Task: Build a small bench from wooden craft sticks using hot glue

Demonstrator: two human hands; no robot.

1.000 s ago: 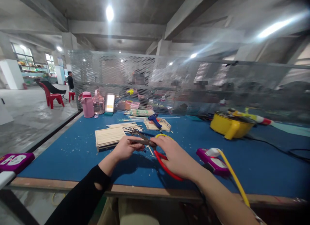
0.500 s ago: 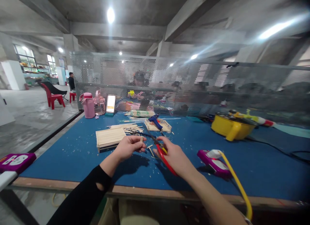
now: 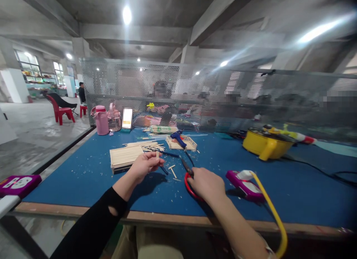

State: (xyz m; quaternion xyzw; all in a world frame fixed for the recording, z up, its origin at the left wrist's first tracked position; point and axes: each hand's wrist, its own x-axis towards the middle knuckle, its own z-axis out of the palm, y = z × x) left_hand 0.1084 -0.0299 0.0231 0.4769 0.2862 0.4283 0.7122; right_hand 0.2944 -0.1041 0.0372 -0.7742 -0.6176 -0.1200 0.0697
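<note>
My left hand (image 3: 145, 165) is closed in a pinch on short pale wooden sticks (image 3: 157, 154), held upright above the table. To its right, low over the blue mat, my right hand (image 3: 208, 182) is closed round red-handled scissors (image 3: 192, 190), whose dark blades point away and left. The palm hides part of the handles. Between the hands lie small cut sticks (image 3: 173, 171). Behind my left hand stands a box-like piece made of sticks (image 3: 125, 158), with a heap of loose sticks (image 3: 147, 145) beyond it.
A blue glue gun (image 3: 179, 139) rests on a stick-built tray (image 3: 192, 143). At right are a purple power strip (image 3: 245, 186) with a yellow cable and a yellow pot (image 3: 264, 145). A pink jug (image 3: 102, 121) and a phone (image 3: 127, 118) stand before the mesh partition (image 3: 119, 80).
My right hand has moved slightly right and down with the scissors, and their blades have come together. My left hand has drawn a little left, still pinching the sticks.
</note>
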